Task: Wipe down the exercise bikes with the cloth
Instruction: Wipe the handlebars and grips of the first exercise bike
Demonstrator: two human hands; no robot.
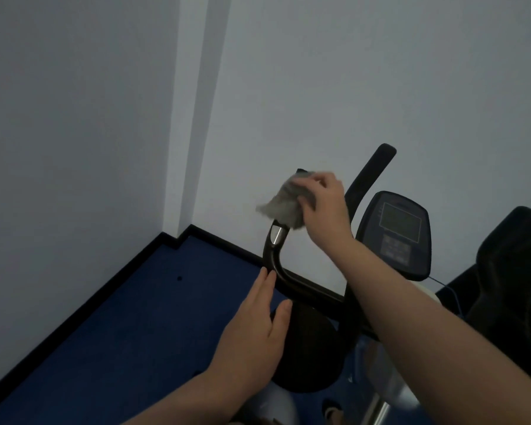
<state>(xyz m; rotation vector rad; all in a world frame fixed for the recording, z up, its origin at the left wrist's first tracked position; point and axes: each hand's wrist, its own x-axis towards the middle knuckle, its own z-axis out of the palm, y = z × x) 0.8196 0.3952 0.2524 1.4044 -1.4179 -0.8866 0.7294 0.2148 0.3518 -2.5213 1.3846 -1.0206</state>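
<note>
A black exercise bike fills the lower right, with curved handlebars (307,289) and a console (399,231) showing a dim screen. My right hand (325,207) is shut on a grey cloth (284,207) and presses it around the upper end of the left handlebar grip. Just below the cloth a silver sensor plate (277,235) shows on that grip. My left hand (258,329) is flat with fingers extended, its fingertips touching the lower bend of the same handlebar. The right handlebar grip (371,173) rises behind my right wrist.
White walls (319,87) meet at a corner close behind the bike, with a black skirting strip (111,277) along blue carpet (120,332). A second dark machine (515,277) stands at the right edge. A thin cable (451,294) trails from the console.
</note>
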